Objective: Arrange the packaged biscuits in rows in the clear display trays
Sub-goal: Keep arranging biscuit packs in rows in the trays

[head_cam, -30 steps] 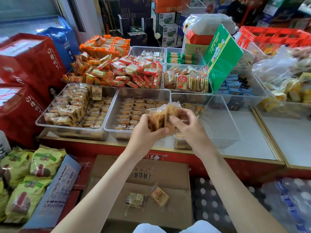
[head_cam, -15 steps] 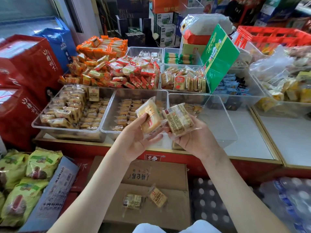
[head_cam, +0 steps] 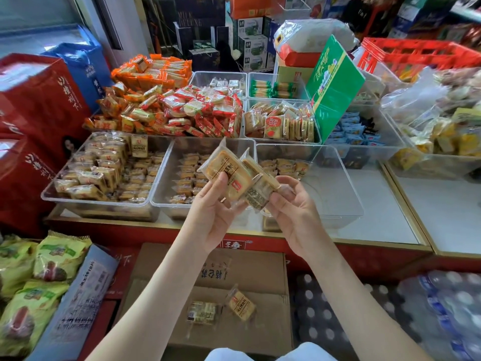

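We hold one biscuit packet in each hand, raised just above the front edge of the counter (head_cam: 377, 222). Our left hand (head_cam: 213, 217) grips a yellow packet (head_cam: 227, 173) from below with the thumb laid across its printed face. Our right hand (head_cam: 294, 212) pinches a second packet (head_cam: 259, 190) by its near end, speckled underside turned toward us. The two packets touch along their long edges and slant the same way, with the far end up and to the left and the near end down and to the right. We judge that this slant is what the coming move turns on. In the right tray (head_cam: 335, 188) a short row (head_cam: 286, 165) lies along the far wall, its packets square to the tray sides, and the floor in front of it is bare. That tray sits straight beyond our right hand, which is the nearer of the two, while the middle tray (head_cam: 197, 147) — already lined with rows — lies beyond our left. So each packet needs a turn at the wrist to bring its long axis square with the row before it goes down. The right-hand one looks set to go first, though it probably also needs flipping face up. Two loose packets (head_cam: 240, 304) wait on the cardboard box (head_cam: 208, 277) below — well apart from both hands.
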Tool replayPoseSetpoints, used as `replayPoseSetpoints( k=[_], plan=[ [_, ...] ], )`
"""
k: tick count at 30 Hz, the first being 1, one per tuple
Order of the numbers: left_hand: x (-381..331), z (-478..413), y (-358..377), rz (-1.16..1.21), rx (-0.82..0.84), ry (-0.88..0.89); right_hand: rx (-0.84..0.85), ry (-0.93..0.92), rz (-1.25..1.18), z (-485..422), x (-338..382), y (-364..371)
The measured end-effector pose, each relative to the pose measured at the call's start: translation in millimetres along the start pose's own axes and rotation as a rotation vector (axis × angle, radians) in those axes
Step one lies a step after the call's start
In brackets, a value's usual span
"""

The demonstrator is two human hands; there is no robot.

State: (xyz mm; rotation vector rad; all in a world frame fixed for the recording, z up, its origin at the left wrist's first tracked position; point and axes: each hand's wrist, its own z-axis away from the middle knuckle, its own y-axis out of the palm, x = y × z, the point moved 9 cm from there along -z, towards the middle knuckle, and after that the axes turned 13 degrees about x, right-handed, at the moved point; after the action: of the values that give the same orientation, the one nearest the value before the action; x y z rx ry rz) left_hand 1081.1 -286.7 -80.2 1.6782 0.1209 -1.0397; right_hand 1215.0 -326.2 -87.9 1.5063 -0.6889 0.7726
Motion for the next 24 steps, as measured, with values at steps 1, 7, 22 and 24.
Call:
replayPoseSetpoints(
  k=[1,7,22,24],
  plan=[
    [-1,-1,-1,0.021,0.004,0.016,-0.043,-0.045,0.020,1,2,-1],
    [-5,0,-3,0.067,0.041,0.072,-0.185,-0.191,0.148,4,12,0],
    [-40,6,18,-0.931,0.215,0.207,0.100,0.027,0.307,-18,39,-14],
    [-32,4,27,-1.223,0.332,0.195,0.263,0.139,0.419,-20,42,4]
  ],
)
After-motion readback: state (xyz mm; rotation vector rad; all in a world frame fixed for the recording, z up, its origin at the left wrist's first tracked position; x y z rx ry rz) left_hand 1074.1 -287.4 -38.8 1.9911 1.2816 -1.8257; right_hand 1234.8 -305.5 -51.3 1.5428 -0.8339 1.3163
